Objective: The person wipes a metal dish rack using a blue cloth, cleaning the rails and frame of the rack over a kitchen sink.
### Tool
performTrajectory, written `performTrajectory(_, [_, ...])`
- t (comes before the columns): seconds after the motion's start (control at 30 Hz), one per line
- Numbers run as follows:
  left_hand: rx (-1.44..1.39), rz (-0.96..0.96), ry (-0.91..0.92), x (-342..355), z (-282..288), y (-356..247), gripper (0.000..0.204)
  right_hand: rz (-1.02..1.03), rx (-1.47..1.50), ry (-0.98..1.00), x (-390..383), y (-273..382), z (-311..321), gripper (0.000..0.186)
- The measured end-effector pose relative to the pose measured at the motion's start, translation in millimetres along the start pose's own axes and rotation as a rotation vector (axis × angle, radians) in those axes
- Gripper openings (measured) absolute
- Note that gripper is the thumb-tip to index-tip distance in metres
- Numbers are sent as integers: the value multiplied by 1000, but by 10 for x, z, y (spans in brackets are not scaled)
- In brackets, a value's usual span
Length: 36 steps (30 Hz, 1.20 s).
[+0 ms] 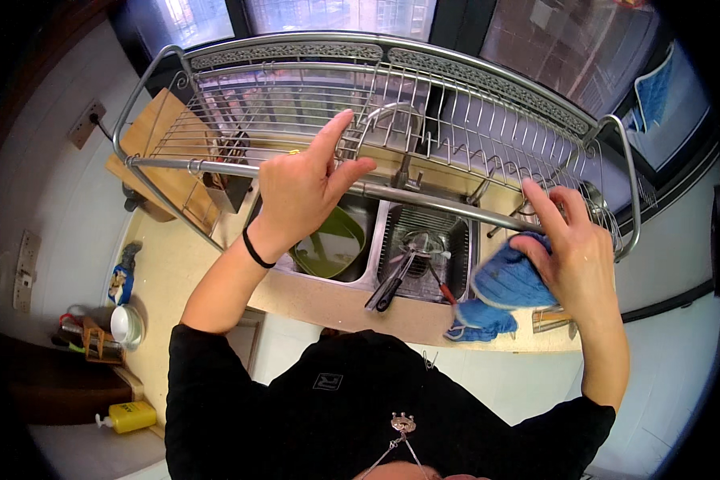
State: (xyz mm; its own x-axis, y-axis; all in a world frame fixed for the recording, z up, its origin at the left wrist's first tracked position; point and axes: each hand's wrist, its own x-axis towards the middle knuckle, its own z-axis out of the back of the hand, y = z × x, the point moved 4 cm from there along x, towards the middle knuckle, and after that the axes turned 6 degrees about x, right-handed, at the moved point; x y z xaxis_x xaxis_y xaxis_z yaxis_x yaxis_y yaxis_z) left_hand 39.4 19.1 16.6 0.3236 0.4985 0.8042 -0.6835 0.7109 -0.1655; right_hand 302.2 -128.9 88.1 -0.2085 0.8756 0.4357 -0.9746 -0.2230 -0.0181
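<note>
A long wire dish rack (456,210) stands over the sink, its front rail running below my hands. My left hand (300,184) is raised at that rail, index finger and thumb stretched apart; its other fingers are hidden, and I see nothing held. At the rack's right end, my right hand (572,244) pinches a blue cloth (514,276) between thumb and fingers. The cloth hangs just in front of the rail. More blue fabric (480,320) lies below it by the counter edge; whether it is the same piece I cannot tell.
The double sink (378,236) holds a green basin (328,244) on the left and utensils with black handles (388,294) on the right. A wooden cutting board (156,124) leans at the left. White bowls (126,326) and a yellow pump bottle (130,417) stand along the left counter.
</note>
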Motion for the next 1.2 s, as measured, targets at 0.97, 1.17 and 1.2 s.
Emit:
performTrajectory(0.97, [-135,-19,435,203,79,7,45,81,-311,-471,1666,-1191,534,20])
performTrajectory(1.17, [-118,-3,437,183,72,8,43,48,-429,-466,1358,-983,479,16])
performTrajectory(1.2, [-124,7,436,183,77,6,43,25,-424,-458,1285,-942,464,17])
